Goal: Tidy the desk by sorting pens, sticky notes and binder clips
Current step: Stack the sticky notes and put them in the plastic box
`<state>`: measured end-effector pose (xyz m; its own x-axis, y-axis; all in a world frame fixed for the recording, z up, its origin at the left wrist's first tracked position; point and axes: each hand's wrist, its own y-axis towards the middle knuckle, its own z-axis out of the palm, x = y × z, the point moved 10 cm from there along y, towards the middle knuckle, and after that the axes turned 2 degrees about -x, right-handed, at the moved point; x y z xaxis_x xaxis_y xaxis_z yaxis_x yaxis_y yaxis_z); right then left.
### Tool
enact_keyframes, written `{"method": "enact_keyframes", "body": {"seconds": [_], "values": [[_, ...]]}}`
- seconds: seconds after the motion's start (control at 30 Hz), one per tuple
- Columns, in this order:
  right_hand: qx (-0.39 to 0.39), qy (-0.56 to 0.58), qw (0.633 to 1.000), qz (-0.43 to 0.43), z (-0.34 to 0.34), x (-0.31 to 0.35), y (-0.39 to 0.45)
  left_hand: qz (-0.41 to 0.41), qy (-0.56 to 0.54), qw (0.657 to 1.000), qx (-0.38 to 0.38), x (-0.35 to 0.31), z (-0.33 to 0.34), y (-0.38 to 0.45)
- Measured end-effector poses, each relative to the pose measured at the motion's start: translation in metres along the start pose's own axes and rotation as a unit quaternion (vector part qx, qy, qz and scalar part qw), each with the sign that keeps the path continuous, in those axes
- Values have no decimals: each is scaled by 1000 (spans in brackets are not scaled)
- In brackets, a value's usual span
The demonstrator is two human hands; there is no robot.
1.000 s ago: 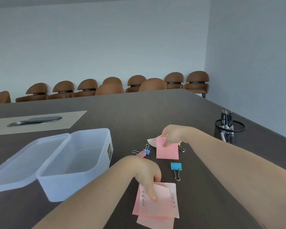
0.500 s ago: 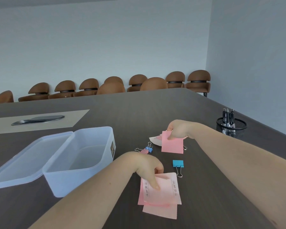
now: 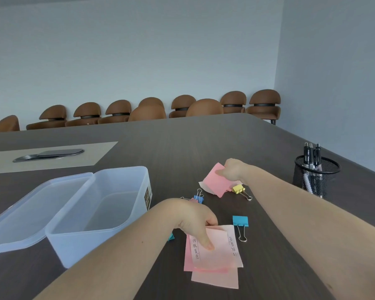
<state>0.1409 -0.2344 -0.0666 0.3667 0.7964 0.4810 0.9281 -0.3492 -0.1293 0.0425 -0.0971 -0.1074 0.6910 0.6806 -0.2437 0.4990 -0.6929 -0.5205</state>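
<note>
My left hand (image 3: pixel 195 221) pinches a small stack of pink sticky notes (image 3: pixel 217 256), some with writing, held just above the dark table near its front. Farther back, my right hand (image 3: pixel 232 169) grips one pink sticky note (image 3: pixel 217 182), lifted and tilted over a pale note that lies beneath it. Binder clips are scattered between the hands: a yellow clip (image 3: pixel 239 189), a teal clip (image 3: pixel 240 221), a blue clip (image 3: pixel 198 198) beside a partly hidden pink one, and a teal corner showing under my left forearm.
An open translucent plastic box (image 3: pixel 100 215) with its lid hinged out to the left stands at the left. A black mesh pen cup (image 3: pixel 316 176) holding several pens sits at the right edge. A beige inset with a metal cover (image 3: pixel 50 154) lies far left. Brown chairs line the wall.
My right hand has lifted the pink note off the table and turned it to the left, uncovering the yellow clip. My left hand keeps hold of its stack, barely shifted.
</note>
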Motion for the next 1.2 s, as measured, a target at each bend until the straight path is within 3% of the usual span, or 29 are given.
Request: {"method": "enact_keyframes", "body": {"seconds": [0.3, 0.57, 0.97, 1.2], "values": [[-16, -66, 991, 119, 18, -31, 1, -1, -52, 997, -50, 8, -7, 1], [56, -84, 990, 94, 31, -16, -3, -11, -78, 995, -60, 11, -6, 0], [5, -61, 996, 63, 20, -1, -13, -14, -89, 993, -79, 13, -5, -3], [47, -52, 995, 64, 18, -6, -24, -17, -100, 992, -79, 13, -2, -5]]}}
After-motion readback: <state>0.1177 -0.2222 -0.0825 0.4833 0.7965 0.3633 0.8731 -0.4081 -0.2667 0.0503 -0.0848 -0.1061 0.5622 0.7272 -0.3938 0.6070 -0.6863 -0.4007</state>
